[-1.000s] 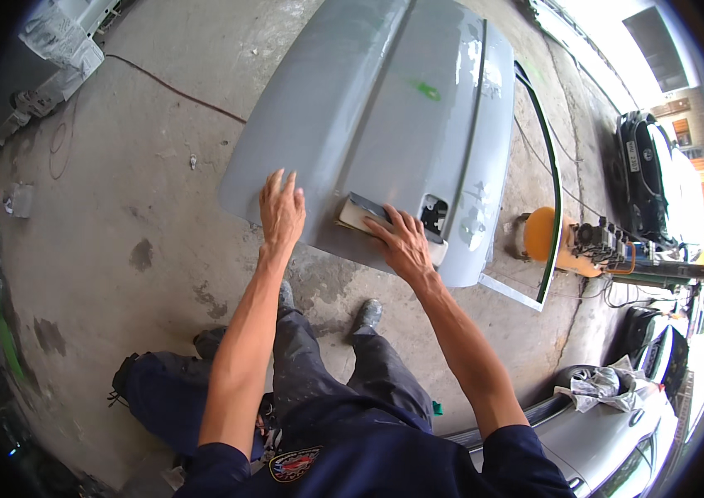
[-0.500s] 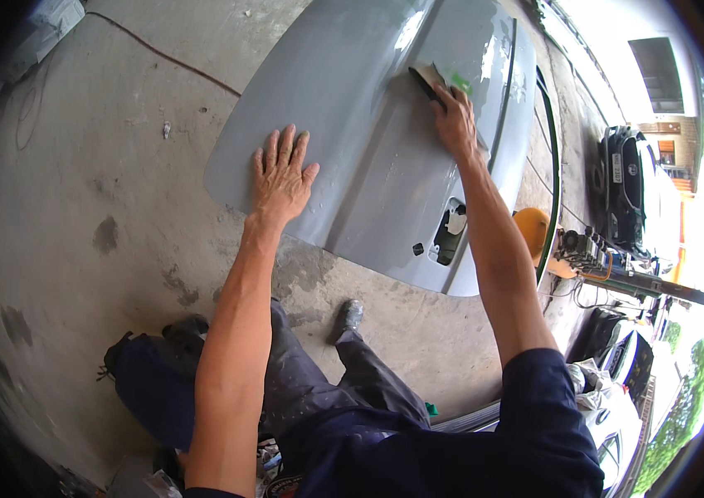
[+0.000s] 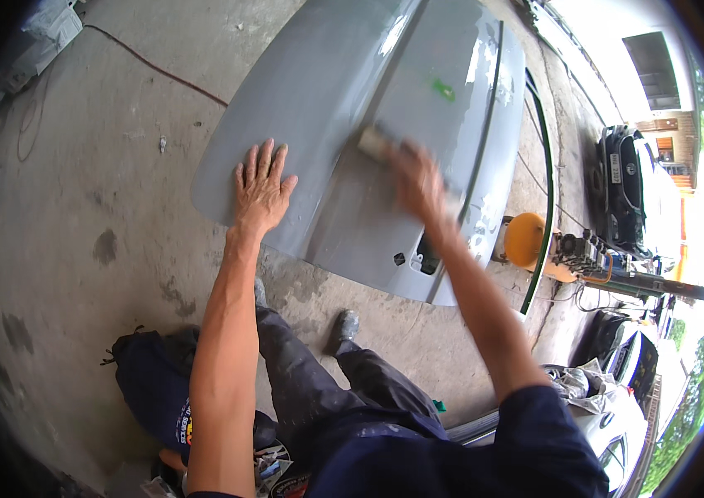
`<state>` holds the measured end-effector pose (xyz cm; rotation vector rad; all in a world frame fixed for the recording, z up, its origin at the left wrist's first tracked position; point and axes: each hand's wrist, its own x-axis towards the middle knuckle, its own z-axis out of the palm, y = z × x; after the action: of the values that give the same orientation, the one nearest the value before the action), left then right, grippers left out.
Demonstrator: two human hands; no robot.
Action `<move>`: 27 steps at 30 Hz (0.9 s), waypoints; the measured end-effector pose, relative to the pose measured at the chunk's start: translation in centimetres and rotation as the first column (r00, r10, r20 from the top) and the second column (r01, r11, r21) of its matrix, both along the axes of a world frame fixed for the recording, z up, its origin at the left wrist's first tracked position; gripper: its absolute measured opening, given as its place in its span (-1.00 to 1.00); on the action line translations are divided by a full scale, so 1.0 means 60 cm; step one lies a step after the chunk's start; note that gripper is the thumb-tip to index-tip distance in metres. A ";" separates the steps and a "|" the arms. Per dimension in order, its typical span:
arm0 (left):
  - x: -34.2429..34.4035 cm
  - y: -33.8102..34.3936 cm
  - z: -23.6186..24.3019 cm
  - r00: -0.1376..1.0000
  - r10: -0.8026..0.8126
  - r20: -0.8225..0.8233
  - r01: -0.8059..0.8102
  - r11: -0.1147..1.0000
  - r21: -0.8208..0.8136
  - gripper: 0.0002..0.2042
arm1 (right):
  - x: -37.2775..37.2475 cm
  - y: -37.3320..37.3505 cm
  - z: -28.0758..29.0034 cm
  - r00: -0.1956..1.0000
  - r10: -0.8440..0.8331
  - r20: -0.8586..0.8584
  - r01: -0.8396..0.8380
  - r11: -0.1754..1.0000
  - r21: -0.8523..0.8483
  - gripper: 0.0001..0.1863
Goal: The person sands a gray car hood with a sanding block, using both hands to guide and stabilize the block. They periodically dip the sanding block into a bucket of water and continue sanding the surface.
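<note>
On the car door (image 3: 310, 100), from its middle, the left hand (image 3: 262, 189) lay at eight o'clock, the right hand (image 3: 420, 187) over a sanding block (image 3: 374, 143) at four. Beyond stood an air compressor (image 3: 526, 239) at four, a car (image 3: 630, 195) at three.

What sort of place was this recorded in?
Probably a vehicle body workshop: a detached grey car door with a patchy finish lies before the person, a yellow tank, perhaps a compressor's, stands beyond it, and a dark car is at right.
</note>
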<state>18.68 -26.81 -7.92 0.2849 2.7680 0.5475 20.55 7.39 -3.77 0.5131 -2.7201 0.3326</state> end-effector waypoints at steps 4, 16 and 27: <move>0.003 0.000 -0.016 1.000 -0.005 -0.023 0.006 0.999 0.047 -0.32 | -0.160 0.037 -0.006 0.961 -0.277 -0.009 0.277 0.961 -0.014 -0.52; 0.000 -0.004 -0.003 1.000 -0.012 0.020 0.012 1.000 0.005 -0.31 | 0.113 -0.083 0.061 0.905 -0.313 0.287 0.326 0.946 0.004 -0.54; 0.005 -0.004 0.014 1.000 -0.014 0.012 0.014 0.999 0.035 -0.30 | 0.224 -0.154 0.065 0.874 -0.316 0.368 0.329 0.944 0.029 -0.47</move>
<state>18.98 -27.03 -7.08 0.3074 2.7447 0.5931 33.98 -1.87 0.13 -0.0307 -3.0870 0.4198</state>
